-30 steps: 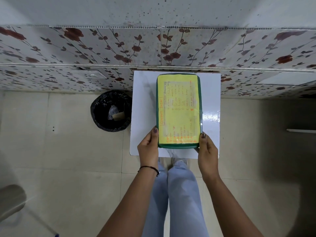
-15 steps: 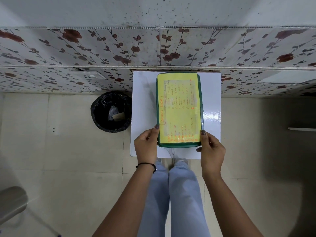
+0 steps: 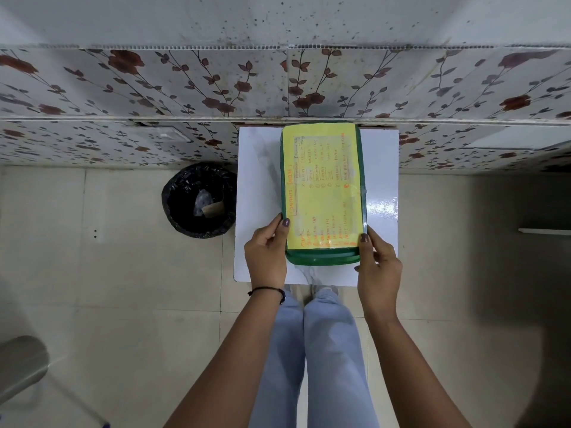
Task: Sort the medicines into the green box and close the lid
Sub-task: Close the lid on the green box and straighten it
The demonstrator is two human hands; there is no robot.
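The green box [image 3: 323, 257] lies on a small white table [image 3: 258, 180], its lid down and covered by a yellow sheet with orange handwriting [image 3: 323, 186]. My left hand [image 3: 267, 251] grips the box's near left corner, thumb on top of the lid. My right hand [image 3: 377, 264] grips the near right corner, thumb tip on the lid's edge. No medicines show outside the box.
A black-lined waste bin [image 3: 199, 200] with some scraps stands on the tiled floor left of the table. A flower-patterned wall [image 3: 185, 81] runs behind the table. My legs in pale jeans [image 3: 312, 350] are below the table's near edge.
The box has slid a little away from me along the table. Both hands moved up with it and shifted their hold on the near corners.
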